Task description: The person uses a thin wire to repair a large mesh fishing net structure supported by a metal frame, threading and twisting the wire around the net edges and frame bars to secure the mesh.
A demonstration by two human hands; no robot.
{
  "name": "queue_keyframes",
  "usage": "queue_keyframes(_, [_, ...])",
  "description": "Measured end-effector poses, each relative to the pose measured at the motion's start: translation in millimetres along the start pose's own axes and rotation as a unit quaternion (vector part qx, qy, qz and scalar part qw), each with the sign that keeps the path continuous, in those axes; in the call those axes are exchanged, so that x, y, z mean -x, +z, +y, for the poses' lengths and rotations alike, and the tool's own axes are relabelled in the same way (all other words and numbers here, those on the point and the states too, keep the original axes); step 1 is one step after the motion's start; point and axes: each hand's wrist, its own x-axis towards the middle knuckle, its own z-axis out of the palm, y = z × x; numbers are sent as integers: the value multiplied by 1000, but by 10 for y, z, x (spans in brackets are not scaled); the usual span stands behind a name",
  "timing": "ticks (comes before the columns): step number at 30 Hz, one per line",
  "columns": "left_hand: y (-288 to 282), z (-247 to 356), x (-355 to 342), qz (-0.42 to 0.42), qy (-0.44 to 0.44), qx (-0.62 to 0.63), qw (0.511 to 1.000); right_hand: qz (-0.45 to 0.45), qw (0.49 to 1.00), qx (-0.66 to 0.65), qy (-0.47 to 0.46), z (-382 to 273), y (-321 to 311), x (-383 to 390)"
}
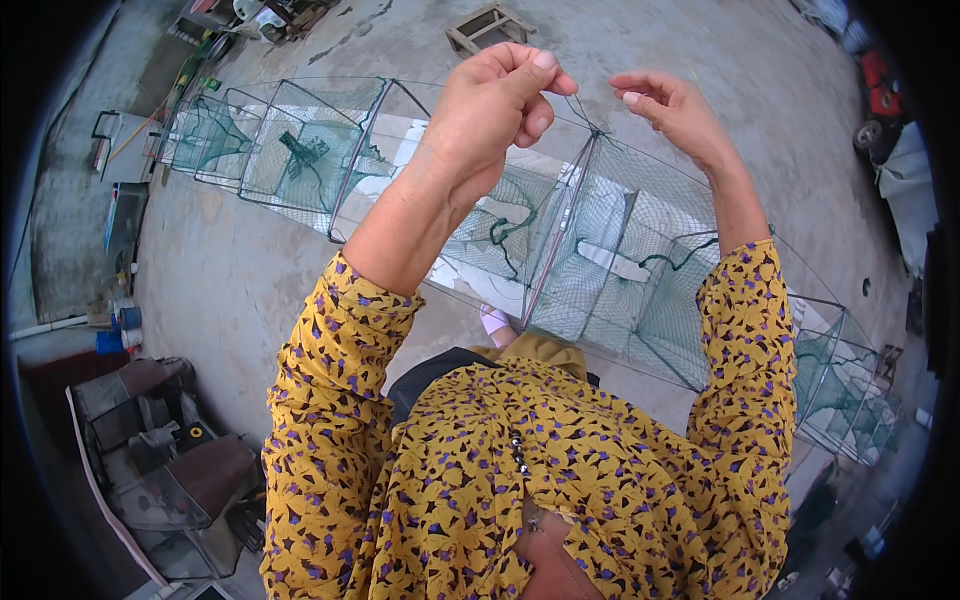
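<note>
A long, folding fish trap of green netting [650, 300] on square wire frames stretches across in front of me, from far left to near right. Above it, my left hand [490, 100] is closed in a pinch on a thin dark cord [577, 108]. That cord runs down to a knot at the top of one frame [592, 137]. My right hand [672, 115] is to the right of the knot, its fingers stretched out and thumb slightly apart; I see nothing in it. Dark green ropes [680, 252] show in the netting.
Pale flat pieces [480, 280] show through the net on the concrete floor [230, 270]. A small wooden stool [490, 28] stands beyond the trap. At lower left is a cart-like seat [165, 460]; a red wheeled machine [878, 90] sits at far right. A wall [75, 200] bounds the left.
</note>
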Motion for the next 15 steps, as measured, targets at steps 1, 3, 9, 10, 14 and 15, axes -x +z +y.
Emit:
queue_keyframes(1, [-9,83,-12,4,0,0,1000,50,994,-7,-99,-82,5,22])
queue_keyframes(3, [-40,172,-27,-69,-1,22,997,-1,990,-60,-125,-403,60,110])
queue_keyframes(9, [35,114,-235,-84,8,25,996,-41,989,-111,-92,-488,142,128])
queue_keyframes(10, [39,17,-260,-50,2,-7,999,-29,987,-133,-85,-436,116,140])
queue_keyframes(14, [-14,-399,-311,25,80,-258,963,6,971,-223,-91,-378,87,115])
queue_keyframes(15, [-4,-511,-313,26,81,-256,963,5,971,-221,-92,-388,91,101])
